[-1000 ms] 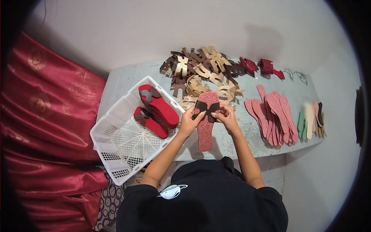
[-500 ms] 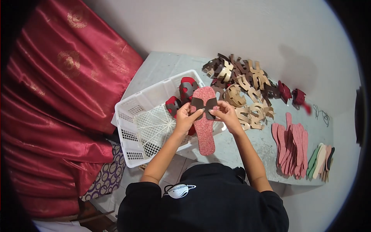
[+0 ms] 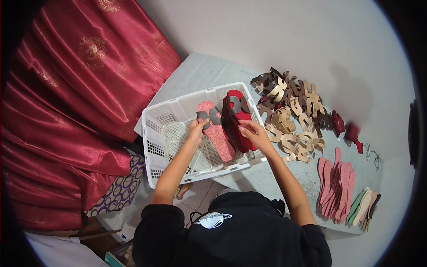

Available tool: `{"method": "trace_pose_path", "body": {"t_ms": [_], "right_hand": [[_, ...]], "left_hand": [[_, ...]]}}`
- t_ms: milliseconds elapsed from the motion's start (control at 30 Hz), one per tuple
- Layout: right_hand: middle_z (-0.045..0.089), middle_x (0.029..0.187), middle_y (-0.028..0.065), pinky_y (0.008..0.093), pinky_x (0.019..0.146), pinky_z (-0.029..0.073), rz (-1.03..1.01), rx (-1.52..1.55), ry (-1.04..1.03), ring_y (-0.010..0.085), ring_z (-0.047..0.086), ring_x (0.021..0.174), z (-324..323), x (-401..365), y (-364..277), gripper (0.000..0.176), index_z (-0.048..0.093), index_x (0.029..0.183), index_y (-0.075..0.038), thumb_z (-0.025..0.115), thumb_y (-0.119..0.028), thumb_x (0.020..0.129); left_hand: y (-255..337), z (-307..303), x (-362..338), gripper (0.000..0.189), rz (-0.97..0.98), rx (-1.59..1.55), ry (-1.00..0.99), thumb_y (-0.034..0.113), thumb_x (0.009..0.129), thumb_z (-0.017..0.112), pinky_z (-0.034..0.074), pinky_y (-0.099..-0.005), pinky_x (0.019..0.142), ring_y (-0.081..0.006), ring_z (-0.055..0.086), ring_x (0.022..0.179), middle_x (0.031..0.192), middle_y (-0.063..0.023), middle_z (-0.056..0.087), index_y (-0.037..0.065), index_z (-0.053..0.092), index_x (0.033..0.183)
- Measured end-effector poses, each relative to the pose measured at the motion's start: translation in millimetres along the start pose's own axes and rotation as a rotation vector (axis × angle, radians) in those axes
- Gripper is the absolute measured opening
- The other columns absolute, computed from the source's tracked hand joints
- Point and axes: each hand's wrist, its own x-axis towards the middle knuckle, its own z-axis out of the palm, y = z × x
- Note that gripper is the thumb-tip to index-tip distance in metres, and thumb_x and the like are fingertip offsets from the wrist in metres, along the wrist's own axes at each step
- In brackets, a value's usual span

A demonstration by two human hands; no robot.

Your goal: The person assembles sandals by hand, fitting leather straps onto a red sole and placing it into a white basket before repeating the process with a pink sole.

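Observation:
My left hand (image 3: pixel 196 130) is closed on a pink patterned slipper (image 3: pixel 218 135), pinching its dark brown strap at the left side. The slipper is tilted inside the white plastic basket. To its right, red slippers (image 3: pixel 240 120) with dark straps lie stacked in the basket. Over the red stack is my right hand (image 3: pixel 255 134), its thumb and fingers apart; it seems to touch the uppermost one. Where the red slippers overlap, their lower soles are partly hidden.
The white basket (image 3: pixel 153 173) sits at the table's left end. Brown and beige cut straps (image 3: pixel 293 113) are heaped behind it. Pink insoles (image 3: pixel 336 189) and green and cream ones (image 3: pixel 361 204) lie at the right. A red curtain (image 3: pixel 89 111) hangs on the left.
The pink slipper went from both hands down and left into the basket, still in my left hand. My right hand let go of it and came over the red slippers.

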Motion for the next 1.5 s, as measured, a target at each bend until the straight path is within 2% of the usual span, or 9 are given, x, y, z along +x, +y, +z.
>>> {"method": "trace_pose_path", "body": {"t_ms": [233, 367, 467, 833, 933, 1067, 1267, 1333, 1500], "right_hand": [[0.059, 0.093, 0.0040, 0.0224, 0.078, 0.044, 0.041, -0.104, 0.013, 0.0089, 0.055, 0.086, -2, -12, 19, 0.026, 0.055, 0.109, -0.001, 0.057, -0.010, 0.084], [0.059, 0.094, 0.0039, 0.0221, 0.078, 0.044, 0.071, -0.069, -0.004, 0.0088, 0.055, 0.087, -2, -18, 21, 0.026, 0.054, 0.109, 0.000, 0.056, -0.010, 0.085], [0.060, 0.095, 0.0040, 0.0219, 0.078, 0.044, 0.096, -0.050, -0.008, 0.0087, 0.055, 0.088, -5, -20, 26, 0.027, 0.054, 0.110, 0.000, 0.056, -0.011, 0.085], [0.060, 0.096, 0.0053, 0.0212, 0.077, 0.044, 0.150, 0.017, 0.015, 0.0100, 0.056, 0.089, -7, -26, 28, 0.026, 0.053, 0.111, 0.000, 0.053, -0.013, 0.087], [0.060, 0.096, 0.0052, 0.0209, 0.076, 0.044, 0.141, 0.020, 0.006, 0.0100, 0.056, 0.090, -7, -28, 33, 0.026, 0.053, 0.111, 0.000, 0.053, -0.013, 0.087], [0.060, 0.095, 0.0048, 0.0208, 0.076, 0.044, 0.123, 0.008, 0.011, 0.0095, 0.056, 0.087, -8, -33, 31, 0.026, 0.053, 0.109, 0.000, 0.053, -0.013, 0.088], [0.060, 0.094, 0.0048, 0.0219, 0.077, 0.045, 0.114, 0.059, 0.042, 0.0098, 0.056, 0.086, -3, -42, 34, 0.025, 0.053, 0.109, 0.000, 0.053, -0.012, 0.087], [0.060, 0.094, 0.0048, 0.0223, 0.077, 0.045, 0.117, 0.069, 0.048, 0.0100, 0.056, 0.086, -4, -45, 32, 0.024, 0.053, 0.108, 0.000, 0.053, -0.012, 0.087], [0.060, 0.094, 0.0048, 0.0237, 0.078, 0.045, 0.109, 0.072, 0.057, 0.0106, 0.056, 0.087, -5, -46, 32, 0.024, 0.053, 0.109, 0.000, 0.052, -0.012, 0.088]], "left_hand": [[-54, -34, 34, 0.017, -0.044, 0.174, 0.166, 0.007, 0.075, 0.065, 0.044, -0.0241, 0.065, -0.0117, 0.057, 0.073, 0.082, -0.0039, 0.061, 0.003, 0.056, 0.089], [-67, -43, 45, 0.016, -0.073, 0.173, 0.152, 0.007, 0.075, 0.064, 0.044, -0.0242, 0.064, -0.0114, 0.056, 0.073, 0.082, -0.0028, 0.060, 0.004, 0.057, 0.089], [-68, -39, 47, 0.015, -0.028, 0.056, 0.100, 0.006, 0.076, 0.063, 0.044, -0.0244, 0.065, -0.0112, 0.056, 0.073, 0.082, -0.0024, 0.060, 0.004, 0.056, 0.090], [-58, -25, 59, 0.020, 0.086, 0.223, -0.021, 0.006, 0.076, 0.064, 0.044, -0.0259, 0.070, -0.0122, 0.056, 0.076, 0.086, -0.0059, 0.060, -0.001, 0.054, 0.093], [-58, -22, 57, 0.019, 0.085, 0.372, 0.112, 0.005, 0.075, 0.064, 0.045, -0.0266, 0.066, -0.0108, 0.055, 0.071, 0.083, -0.0037, 0.059, 0.000, 0.055, 0.092], [-71, -21, 63, 0.019, 0.111, 0.295, 0.084, 0.006, 0.073, 0.065, 0.045, -0.0265, 0.065, -0.0108, 0.055, 0.071, 0.081, -0.0038, 0.059, 0.000, 0.056, 0.089], [-103, -30, 69, 0.020, 0.264, 0.565, 0.199, 0.007, 0.076, 0.063, 0.043, -0.0246, 0.068, -0.0114, 0.054, 0.075, 0.085, -0.0053, 0.058, -0.001, 0.054, 0.092], [-101, -26, 63, 0.028, 0.293, 0.610, 0.317, 0.017, 0.070, 0.068, 0.042, -0.0314, 0.067, -0.0183, 0.055, 0.074, 0.079, -0.0104, 0.059, -0.002, 0.055, 0.085], [-98, -11, 60, 0.033, 0.394, 0.783, 0.445, 0.020, 0.067, 0.069, 0.043, -0.0352, 0.070, -0.0282, 0.056, 0.075, 0.081, -0.0159, 0.060, -0.003, 0.056, 0.087]]}}
